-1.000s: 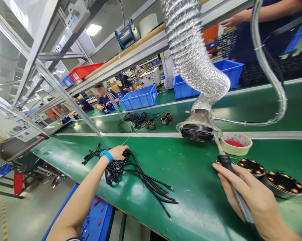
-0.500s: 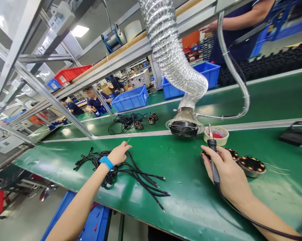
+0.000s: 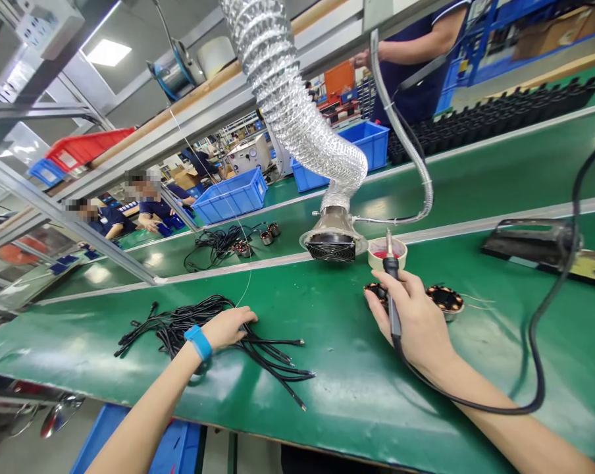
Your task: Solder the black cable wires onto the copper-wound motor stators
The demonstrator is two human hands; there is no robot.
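My left hand [image 3: 228, 327], with a blue band at the wrist, is over a bundle of black cables [image 3: 181, 324]. Its fingers are loosely bent and apart, touching or just above the cables; a firm hold does not show. The stripped cable ends fan out to the right. A thin wire [image 3: 249, 280] hangs from a spool [image 3: 176, 72] overhead to beside this hand. In my right hand [image 3: 418, 319] is a soldering iron [image 3: 391, 266], tip upward. Round stators with copper windings [image 3: 444, 299] lie beside and partly behind that hand.
A fume extractor hood [image 3: 333, 230] on a foil duct hangs over the bench [image 3: 347, 395]. Behind the iron sits a cream tape roll [image 3: 376, 250]. An iron stand [image 3: 529, 243] is at right. Blue bins [image 3: 231, 197], more cables and stators, and co-workers are beyond.
My left hand has come down from above the bundle onto or close over the cables, its fingers loosening. My right hand still holds the soldering iron. The view has shifted to the right.
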